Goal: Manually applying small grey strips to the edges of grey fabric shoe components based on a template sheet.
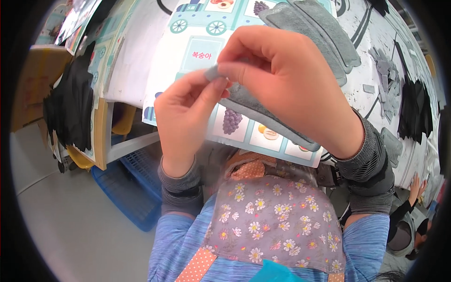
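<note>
Between the fingertips of both my hands is a small grey piece (212, 74), apparently cloth. My left hand (181, 120) pinches it from the lower left with thumb and index finger. Coming over from the right, my right hand (298, 82) grips its other side, fingers curled and slightly blurred. Both hands are raised above a printed board (159, 77) with a pale blue train and fruit pictures. A grey fabric piece (263, 115) lies on the board, partly hidden by my right hand. Several more flat grey fabric pieces (324, 30) lie overlapping beyond that hand.
Grey scraps (386, 80) and a bundle of black strips (416, 113) lie on the white table's right side. More black strips (75, 103) hang by the table's left edge. A blue plastic basket (127, 185) stands on the floor. Another person's hand (414, 189) touches the table at far right.
</note>
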A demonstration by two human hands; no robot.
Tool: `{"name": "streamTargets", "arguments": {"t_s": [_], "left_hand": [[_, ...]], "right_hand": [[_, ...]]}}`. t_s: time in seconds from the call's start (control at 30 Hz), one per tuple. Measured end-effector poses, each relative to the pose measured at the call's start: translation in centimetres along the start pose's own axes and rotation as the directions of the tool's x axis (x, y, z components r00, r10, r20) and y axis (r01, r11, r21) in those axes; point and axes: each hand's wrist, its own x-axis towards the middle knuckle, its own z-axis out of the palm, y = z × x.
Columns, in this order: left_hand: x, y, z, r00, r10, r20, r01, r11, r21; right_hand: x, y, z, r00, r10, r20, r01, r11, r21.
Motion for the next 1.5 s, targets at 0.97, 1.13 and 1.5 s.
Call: {"name": "streamTargets", "arguments": {"t_s": [0.97,1.13,1.5], "left_hand": [[2.3,-4.9,-2.4,0.987,0.124,0.104,-0.161,0.808,0.567],[2.3,-5.4,-2.6,0.972,0.175,0.154,-0.232,0.791,0.566],[2.4,-5.4,-2.1,0.929,0.296,0.223,-0.37,0.749,0.55]], "right_hand": [[2.7,6.6,1.0,0.939,0.256,0.229,-0.249,0.967,-0.058],[2.5,6.9,1.1,0.951,0.244,0.189,-0.223,0.967,-0.126],[2.5,6.5,1.3,0.951,0.259,0.169,-0.222,0.952,-0.21]]}}
